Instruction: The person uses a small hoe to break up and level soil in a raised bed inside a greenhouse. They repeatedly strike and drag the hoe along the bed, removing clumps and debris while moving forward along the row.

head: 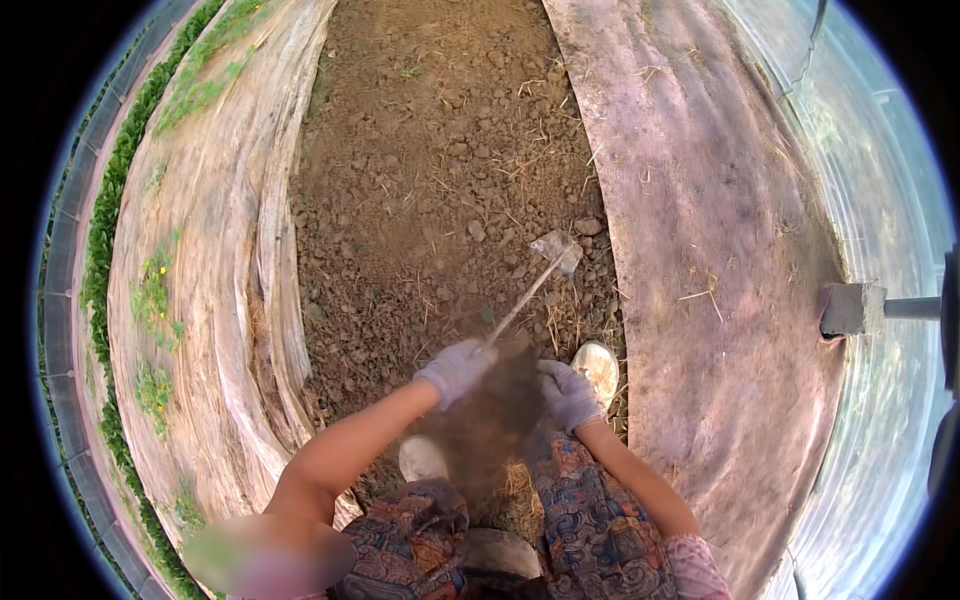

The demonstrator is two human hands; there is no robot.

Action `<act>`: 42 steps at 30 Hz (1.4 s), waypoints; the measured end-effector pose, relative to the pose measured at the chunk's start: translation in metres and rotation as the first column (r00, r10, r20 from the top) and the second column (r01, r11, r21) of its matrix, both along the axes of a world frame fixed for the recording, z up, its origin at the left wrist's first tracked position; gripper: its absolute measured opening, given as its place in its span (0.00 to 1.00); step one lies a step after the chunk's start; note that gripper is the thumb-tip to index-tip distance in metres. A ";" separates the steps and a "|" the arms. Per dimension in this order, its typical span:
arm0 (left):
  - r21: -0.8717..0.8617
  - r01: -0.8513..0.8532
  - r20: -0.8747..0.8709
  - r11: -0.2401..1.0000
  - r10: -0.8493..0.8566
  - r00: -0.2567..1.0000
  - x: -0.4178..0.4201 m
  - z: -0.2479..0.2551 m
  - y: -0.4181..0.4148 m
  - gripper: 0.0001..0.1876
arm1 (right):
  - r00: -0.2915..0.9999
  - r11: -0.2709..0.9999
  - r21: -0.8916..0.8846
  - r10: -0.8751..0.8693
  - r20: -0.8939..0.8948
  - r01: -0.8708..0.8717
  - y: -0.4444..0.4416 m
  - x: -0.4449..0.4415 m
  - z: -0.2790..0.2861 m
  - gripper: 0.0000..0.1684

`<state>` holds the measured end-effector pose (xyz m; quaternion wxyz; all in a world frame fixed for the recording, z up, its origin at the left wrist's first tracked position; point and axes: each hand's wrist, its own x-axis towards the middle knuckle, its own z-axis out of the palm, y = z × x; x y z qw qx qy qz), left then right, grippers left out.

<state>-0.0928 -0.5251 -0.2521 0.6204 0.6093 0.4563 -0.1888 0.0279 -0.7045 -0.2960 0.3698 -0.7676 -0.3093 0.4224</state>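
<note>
My left hand (454,371), in a thin whitish glove, is closed around the near end of a slender stick (526,300). The stick slants up and to the right, and its far end meets a crumpled scrap of clear plastic film (559,250) on the soil. My right hand (570,394), gloved the same way, hovers by my right shoe (598,371) with its fingers curled. Whether it grips anything cannot be made out. Between the two hands is a dark, blurred patch (510,401) that I cannot identify.
Cloddy brown soil (420,172) with scattered straw runs ahead. Pale sheeting (225,300) borders it on the left, pinkish ground cover (697,225) on the right. A concrete block (853,310) holds a pole beside the translucent plastic wall (892,187). Green plants (112,202) line the far left.
</note>
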 end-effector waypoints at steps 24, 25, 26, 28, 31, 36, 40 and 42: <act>0.054 -0.161 0.244 0.985 0.143 0.959 0.051 0.017 0.036 0.15 | 0.999 1.000 0.003 0.000 0.032 0.000 -0.005 -0.001 -0.005 0.15; 0.007 -0.266 0.344 0.964 0.247 0.906 0.050 0.029 0.030 0.14 | 1.000 1.000 0.015 -0.022 0.010 0.021 -0.007 0.001 -0.011 0.15; -0.079 -0.383 0.234 0.920 0.390 0.890 0.044 0.046 0.025 0.15 | 0.999 0.999 0.026 -0.043 -0.012 0.043 -0.009 0.002 -0.016 0.15; 0.193 -0.490 0.478 0.850 0.355 0.804 -0.002 0.006 0.017 0.16 | 1.000 1.000 0.011 -0.017 -0.001 0.017 0.002 -0.001 -0.002 0.15; 0.273 -0.328 0.116 0.904 0.307 0.945 -0.071 -0.055 0.037 0.20 | 1.000 1.000 0.006 0.003 0.028 -0.004 0.004 0.004 -0.007 0.15; -0.018 -0.858 0.314 0.514 0.817 0.483 -0.036 0.040 0.060 0.14 | 0.999 1.000 -0.004 -0.010 0.047 0.010 -0.006 0.002 -0.011 0.14; 0.049 -0.861 0.404 0.506 0.778 0.481 -0.054 0.002 0.060 0.15 | 0.994 0.999 0.018 0.033 0.102 -0.035 0.004 -0.002 -0.008 0.14; 0.086 -0.436 -0.003 0.896 0.438 0.899 -0.055 -0.011 0.039 0.15 | 1.000 1.000 0.018 0.005 0.024 -0.005 -0.001 -0.004 -0.023 0.15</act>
